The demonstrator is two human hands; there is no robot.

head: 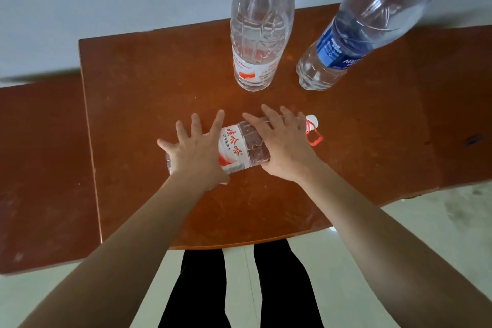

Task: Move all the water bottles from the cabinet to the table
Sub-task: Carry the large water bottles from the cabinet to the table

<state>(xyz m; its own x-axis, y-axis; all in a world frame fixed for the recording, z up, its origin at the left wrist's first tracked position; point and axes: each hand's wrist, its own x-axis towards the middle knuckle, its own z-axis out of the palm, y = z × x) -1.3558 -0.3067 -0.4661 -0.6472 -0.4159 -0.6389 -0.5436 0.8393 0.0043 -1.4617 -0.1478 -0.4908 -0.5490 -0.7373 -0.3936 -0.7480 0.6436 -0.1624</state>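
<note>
A clear water bottle with a red-and-white label (234,148) lies on its side in the middle of the brown table (149,82), its white cap and red ring pointing right. My left hand (194,153) rests over its base end and my right hand (283,141) over its neck end. Both hands have their fingers spread and stretched out, not curled around the bottle. Behind it stand two more bottles: one with a red handle ring (257,34) and one with a blue label (342,46).
A lower brown surface (40,168) adjoins the table on the left. A pale wall is behind the table. My legs in dark trousers (239,287) stand on a light tiled floor at the table's curved near edge.
</note>
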